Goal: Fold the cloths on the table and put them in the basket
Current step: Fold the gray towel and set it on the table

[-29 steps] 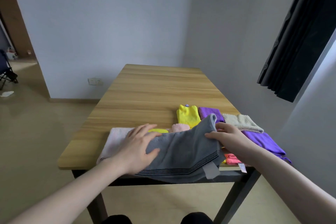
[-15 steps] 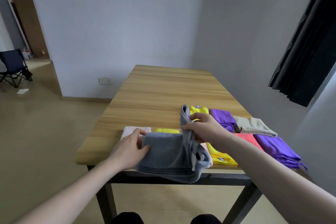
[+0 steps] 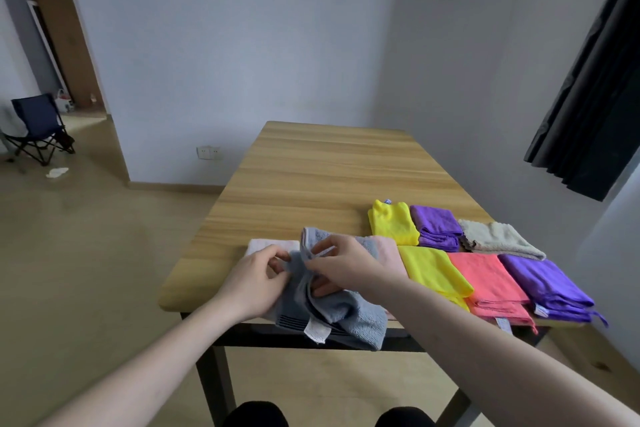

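Note:
A grey towel (image 3: 341,315) with dark stripes and a white tag lies bunched at the near edge of the wooden table (image 3: 322,180), hanging partly over it. My left hand (image 3: 254,279) grips its left side. My right hand (image 3: 341,262) pinches a fold of the same towel and holds it up over the middle. Under the grey towel lies a pale pink cloth (image 3: 268,246). To the right lie flat cloths: yellow (image 3: 431,270), coral (image 3: 486,282) and purple (image 3: 543,286). Behind them sit folded yellow (image 3: 393,225), purple (image 3: 436,230) and beige (image 3: 498,239) cloths. No basket is in view.
The far half of the table shows bare wood. A white wall stands behind it and a dark curtain (image 3: 595,80) hangs at the right. A folding chair (image 3: 38,128) stands far left by a doorway. Open floor lies left of the table.
My right hand has carried the towel's fold leftward over the middle, toward my left hand. The towel is more bunched than before. The camera has swung a little left.

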Demonstrator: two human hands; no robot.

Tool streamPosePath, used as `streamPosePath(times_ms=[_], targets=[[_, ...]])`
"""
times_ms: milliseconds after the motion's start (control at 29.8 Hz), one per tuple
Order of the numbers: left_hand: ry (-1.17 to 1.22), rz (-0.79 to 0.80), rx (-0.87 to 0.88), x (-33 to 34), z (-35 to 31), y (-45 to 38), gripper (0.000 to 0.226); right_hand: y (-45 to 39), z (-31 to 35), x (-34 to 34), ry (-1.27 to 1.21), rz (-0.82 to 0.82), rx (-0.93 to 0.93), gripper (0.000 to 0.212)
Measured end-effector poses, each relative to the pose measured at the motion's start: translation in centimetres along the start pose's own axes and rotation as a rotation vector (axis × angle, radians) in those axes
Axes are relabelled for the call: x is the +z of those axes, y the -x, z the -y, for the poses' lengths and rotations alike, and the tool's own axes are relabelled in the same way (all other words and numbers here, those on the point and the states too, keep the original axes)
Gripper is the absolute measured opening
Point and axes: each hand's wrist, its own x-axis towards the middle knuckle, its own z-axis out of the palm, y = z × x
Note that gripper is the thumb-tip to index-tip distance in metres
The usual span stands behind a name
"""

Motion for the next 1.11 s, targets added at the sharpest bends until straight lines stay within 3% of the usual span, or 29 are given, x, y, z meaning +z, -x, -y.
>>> streamPosePath(times_ms=[101,235,369,503,671,805,1107], targets=[[0.065,-0.051,0.027,-0.6,-0.4,0.6,0.017,0.8,-0.1,-0.9,-0.094,0.023,-0.046,0.019],[-0.028,-0.120,0.278,-1.1,-2.4,1.8,0.022,1.8,-1.9,-3.7,-0.049,-0.161,-0.221,0.015],[-0.189,0.045,0.570,-0.6,-5.1,3.2,0.027,3.2,-4.8,-5.0,0.184,-0.244,-0.289,0.021],[-0.381,0.183,0.677,0.3,-5.5,3.5,0.036,4.4,-6.6,-5.1,0.295,-0.211,-0.294,0.028],[-0.388,0.056,0.710,0.5,-4.7,2.9,0.015,4.6,-7.5,-5.0,0.398,-0.178,-0.362,0.034],[-0.305,-0.009,0.637,-1.0,-3.5,3.2,0.013,3.7,-9.1,-5.1,0.568,-0.178,-0.454,0.036],[-0.444,0.169,0.423,-1.0,-0.8,3.1,0.020,3.6,-10.6,-4.1,0.769,-0.208,-0.485,0.050]])
